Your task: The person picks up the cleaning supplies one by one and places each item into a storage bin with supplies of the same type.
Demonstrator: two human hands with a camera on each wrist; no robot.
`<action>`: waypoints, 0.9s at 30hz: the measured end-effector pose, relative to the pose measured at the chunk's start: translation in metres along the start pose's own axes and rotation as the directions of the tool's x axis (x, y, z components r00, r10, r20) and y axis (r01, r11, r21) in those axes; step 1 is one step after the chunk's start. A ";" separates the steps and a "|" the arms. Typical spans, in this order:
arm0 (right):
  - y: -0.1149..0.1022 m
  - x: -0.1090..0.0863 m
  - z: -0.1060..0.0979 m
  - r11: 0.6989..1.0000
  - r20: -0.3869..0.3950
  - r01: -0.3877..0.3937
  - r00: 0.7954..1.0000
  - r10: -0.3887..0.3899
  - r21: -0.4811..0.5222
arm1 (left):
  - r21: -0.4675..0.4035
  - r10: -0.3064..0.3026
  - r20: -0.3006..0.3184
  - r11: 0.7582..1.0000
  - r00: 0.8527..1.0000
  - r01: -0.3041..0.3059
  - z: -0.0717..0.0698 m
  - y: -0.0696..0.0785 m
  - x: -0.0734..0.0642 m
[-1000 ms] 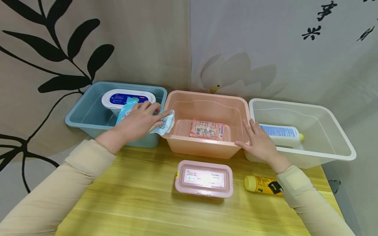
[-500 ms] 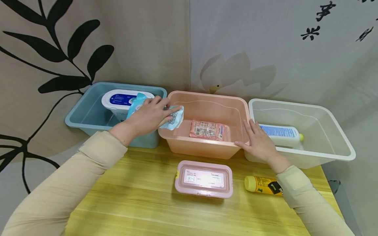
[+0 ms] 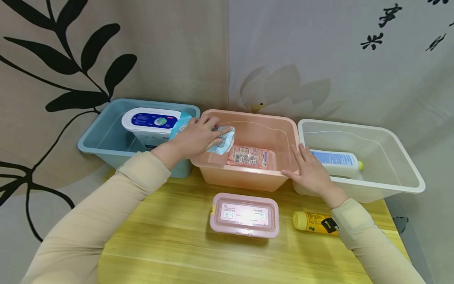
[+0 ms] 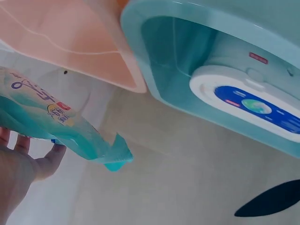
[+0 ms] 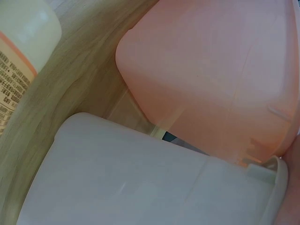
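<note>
Blue packet [image 3: 223,142] is gripped in the person's left hand [image 3: 195,138], held above where 2 bins meet, with 1 end over the peach bin. From left to right, 3 bins line the far edge of a wooden table [image 3: 170,236]: a blue bin [image 3: 111,134] with a white-lidded tub [image 3: 150,122]; the peach bin [image 3: 244,179], holding a pink packet [image 3: 250,157], a pink box [image 3: 244,215] before it; and a white bin [image 3: 379,157] containing a white bottle [image 3: 335,162]. The right hand [image 3: 313,169], fingers extended, rests at the peach bin's near right corner. A yellow bottle [image 3: 313,222] lies towards the table's right edge.
</note>
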State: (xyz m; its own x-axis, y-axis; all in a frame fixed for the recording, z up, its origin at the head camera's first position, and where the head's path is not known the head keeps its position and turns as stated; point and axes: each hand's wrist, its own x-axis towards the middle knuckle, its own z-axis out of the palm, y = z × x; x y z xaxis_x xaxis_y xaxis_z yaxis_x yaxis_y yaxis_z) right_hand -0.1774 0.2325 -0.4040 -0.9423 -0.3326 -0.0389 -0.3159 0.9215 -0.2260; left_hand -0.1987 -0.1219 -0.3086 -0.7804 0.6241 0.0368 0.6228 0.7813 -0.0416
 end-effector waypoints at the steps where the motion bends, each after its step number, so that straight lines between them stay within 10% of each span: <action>1: 0.000 0.000 0.000 1.000 0.000 0.000 1.000 0.000 0.000 | -0.011 -0.002 0.003 1.000 1.000 0.002 0.000 0.001 0.002; 27: -0.003 -0.003 0.002 1.000 -0.019 0.001 1.000 -0.001 -0.010 | -0.051 0.013 0.003 0.999 1.000 -0.013 0.022 0.028 0.040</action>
State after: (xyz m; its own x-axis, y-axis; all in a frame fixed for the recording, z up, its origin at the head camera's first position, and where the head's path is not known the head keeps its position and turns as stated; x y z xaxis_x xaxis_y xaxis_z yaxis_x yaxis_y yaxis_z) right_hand -0.1732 0.2300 -0.4051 -0.9438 -0.3300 -0.0197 -0.3182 0.9230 -0.2165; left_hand -0.2138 -0.0749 -0.3302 -0.7724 0.6343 0.0336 0.6348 0.7726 0.0092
